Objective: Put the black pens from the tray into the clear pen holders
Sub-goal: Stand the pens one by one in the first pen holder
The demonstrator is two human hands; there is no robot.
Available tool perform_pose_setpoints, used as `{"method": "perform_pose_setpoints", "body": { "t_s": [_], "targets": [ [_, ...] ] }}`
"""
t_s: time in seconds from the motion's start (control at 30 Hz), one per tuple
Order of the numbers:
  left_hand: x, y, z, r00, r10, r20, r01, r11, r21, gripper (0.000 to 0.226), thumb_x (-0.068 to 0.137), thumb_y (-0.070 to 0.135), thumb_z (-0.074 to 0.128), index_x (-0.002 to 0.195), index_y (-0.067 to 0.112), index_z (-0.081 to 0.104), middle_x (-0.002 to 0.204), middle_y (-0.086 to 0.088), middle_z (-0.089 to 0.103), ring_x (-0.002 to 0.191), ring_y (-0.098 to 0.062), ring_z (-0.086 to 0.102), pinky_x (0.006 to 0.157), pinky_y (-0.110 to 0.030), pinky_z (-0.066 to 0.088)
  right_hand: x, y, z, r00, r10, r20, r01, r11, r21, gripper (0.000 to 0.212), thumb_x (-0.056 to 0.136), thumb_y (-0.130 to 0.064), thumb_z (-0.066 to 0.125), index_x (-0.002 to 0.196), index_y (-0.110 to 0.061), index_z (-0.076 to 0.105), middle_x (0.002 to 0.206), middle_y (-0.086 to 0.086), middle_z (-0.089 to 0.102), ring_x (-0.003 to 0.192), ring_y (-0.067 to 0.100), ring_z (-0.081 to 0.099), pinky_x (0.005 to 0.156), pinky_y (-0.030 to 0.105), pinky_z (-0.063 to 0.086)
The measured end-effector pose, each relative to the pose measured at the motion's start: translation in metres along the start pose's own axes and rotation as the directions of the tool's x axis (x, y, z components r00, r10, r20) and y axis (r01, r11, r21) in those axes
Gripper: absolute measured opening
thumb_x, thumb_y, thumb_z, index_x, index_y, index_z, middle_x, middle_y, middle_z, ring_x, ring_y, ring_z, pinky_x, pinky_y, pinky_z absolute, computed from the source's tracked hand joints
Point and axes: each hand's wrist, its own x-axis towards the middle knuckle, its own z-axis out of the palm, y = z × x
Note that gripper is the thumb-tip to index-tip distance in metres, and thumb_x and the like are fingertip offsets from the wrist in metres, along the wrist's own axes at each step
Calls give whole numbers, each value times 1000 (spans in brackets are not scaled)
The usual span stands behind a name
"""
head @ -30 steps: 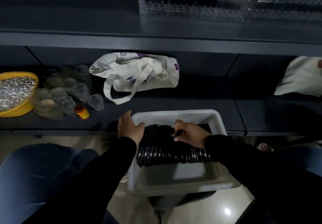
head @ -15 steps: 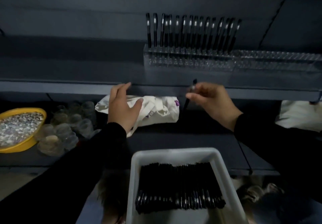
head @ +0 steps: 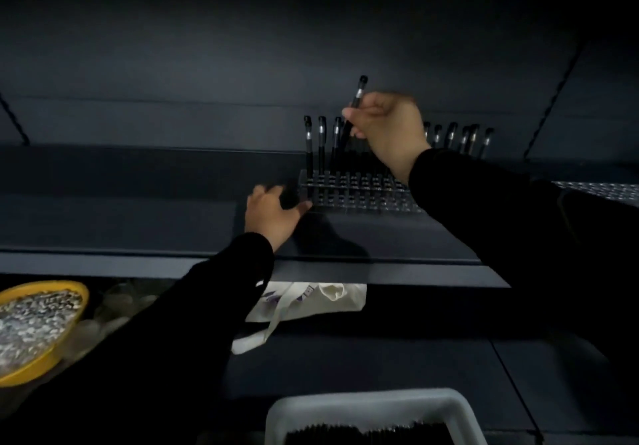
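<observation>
Dark grey shelving is filling the scene, and on the upper shelf [head: 173, 223] the clear pen holder [head: 359, 192] is standing, a transparent plastic block with rows of small round holes. Half a second ago the right hand [head: 387, 133] was carrying the black pen [head: 356, 105] below the shelf edge; now it is above the holder, pinching the pen between thumb and curled fingers, with the capped end pointing up and the lower end hidden among the pens already standing in the far row [head: 321, 143]. I judge that the pen is about to go into a free hole, so the carrying step is nearly finished.

The left hand [head: 273, 213] has come up from the bag to the shelf and is resting just beside the left end of the holder with its fingers loosely bent, gripping nothing that I can see; the picture is blurred there.

The pens are slim, matte black, each with a silver ring. At the near edge the grey plastic tray [head: 373, 406] is holding many more pens [head: 366, 436]. On the lower shelf a cream cloth bag [head: 321, 299] is lying, and at the left a yellow bowl [head: 52, 351] of small shiny pieces.
</observation>
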Motion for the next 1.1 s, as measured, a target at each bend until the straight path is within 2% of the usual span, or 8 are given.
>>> {"method": "perform_pose_setpoints", "body": {
  "t_s": [0.13, 0.33, 0.43, 0.57, 0.73, 0.87, 1.03, 1.1],
  "targets": [
    [3, -5, 8, 998, 38, 46, -45, 988, 147, 57, 83, 53, 63, 129, 21, 57, 135, -9, 47, 127, -30, 38, 105, -37, 30, 11, 13, 22, 1000, 25, 15, -24, 1000, -14, 19, 88, -13, 65, 72, -11, 55, 71, 4, 58, 63, 10, 52, 69, 24, 48],
    [4, -6, 10, 998, 54, 16, -56, 987, 152, 48, 85, 49, 62, 126, 24, 60, 132, -6, 50, 126, -27, 40, 102, -36, 31, 11, 34, 36, 995, 43, 93, -31, 991, -130, 27, 87, -16, 66, 76, 6, 57, 74, 15, 59, 70, 17, 54, 76, 33, 50],
    [4, -6, 10, 999, 52, 3, -52, 986, 157, 40, 86, 46, 62, 120, 24, 64, 126, -8, 53, 121, -28, 43, 100, -37, 33, 5, 42, 39, 985, 84, 151, -53, 979, -196, 20, 87, -18, 67, 73, -6, 58, 79, 7, 63, 78, 15, 58, 81, 29, 50],
    [5, -8, 11, 999, 54, -1, -53, 986, 159, 36, 86, 45, 62, 113, 21, 67, 120, -10, 54, 116, -29, 47, 98, -37, 36, 1, 45, 40, 984, 102, 148, -72, 977, -200, 14, 87, -19, 67, 87, -6, 63, 87, 4, 63, 84, 13, 58, 76, 17, 45],
    [4, -9, 10, 998, 60, 1, -60, 989, 137, 32, 87, 39, 63, 110, 17, 67, 118, -10, 54, 115, -29, 47, 97, -36, 38, -6, 31, 30, 984, 120, 132, -86, 967, -240, 25, 85, -25, 70, 102, -7, 66, 91, -2, 61, 87, 8, 57, 76, 12, 43],
    [-12, -11, 4, 996, 90, -3, -90, 996, -1, 26, 87, 26, 65, 107, 10, 67, 121, -8, 52, 114, -27, 49, 98, -33, 40, -32, 19, -2, 989, 65, 131, -19, 946, -324, 31, 83, -33, 71, 107, -14, 64, 97, -5, 62, 90, 7, 58, 71, 7, 42],
    [-96, -31, -1, 935, 350, -52, -349, 936, 36, 34, 88, 21, 64, 120, 11, 60, 137, -7, 44, 126, -21, 37, 106, -26, 28, -110, 39, -54, 975, -118, 188, 184, 904, -386, 27, 82, -26, 73, 103, -17, 58, 93, -5, 54, 72, 9, 50, 66, 16, 42],
    [-144, -58, 6, 921, 379, -85, -378, 925, 30, 40, 84, 25, 64, 122, 15, 57, 139, -5, 39, 129, -19, 33, 106, -25, 26, -149, 61, -71, 964, -181, 195, 248, 878, -410, 26, 81, -22, 74, 101, -15, 59, 85, -12, 49, 69, 5, 47, 65, 9, 38]
  ]
}}
